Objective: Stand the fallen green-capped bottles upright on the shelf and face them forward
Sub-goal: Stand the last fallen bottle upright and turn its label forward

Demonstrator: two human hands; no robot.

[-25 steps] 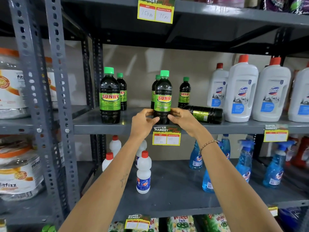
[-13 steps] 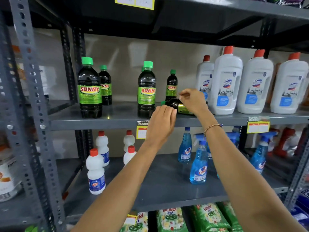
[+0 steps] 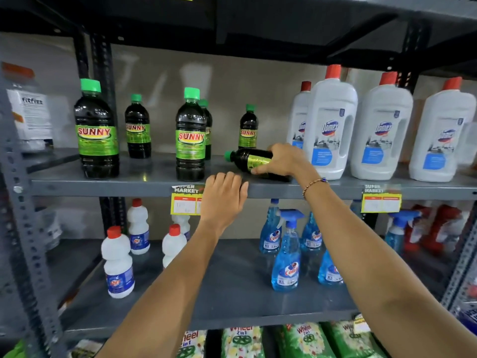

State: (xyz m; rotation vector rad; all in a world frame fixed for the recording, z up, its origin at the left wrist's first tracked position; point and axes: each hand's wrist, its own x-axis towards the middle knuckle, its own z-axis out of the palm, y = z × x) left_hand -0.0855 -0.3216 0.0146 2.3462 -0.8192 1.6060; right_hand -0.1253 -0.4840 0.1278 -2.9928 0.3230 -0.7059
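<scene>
- right hand (image 3: 285, 161) wraps the fallen bottle (image 3: 254, 159), cap pointing left of the grip
- left hand (image 3: 223, 200) spread, empty, on shelf (image 3: 144, 180) front edge just below-left
- bare shelf left of cap; white jugs (image 3: 330, 125) right

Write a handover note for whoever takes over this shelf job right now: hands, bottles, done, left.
Right hand: grip closed on the fallen bottle, which lies on its side on the shelf, green cap pointing left.
Left hand: empty, fingers resting at the shelf's front edge, over the price tag.
Done: five green-capped bottles stand upright. The two front ones face forward.
Left: stand the fallen bottle upright with its label forward. The bottle behind the middle front one is mostly hidden, so check its facing.
</scene>
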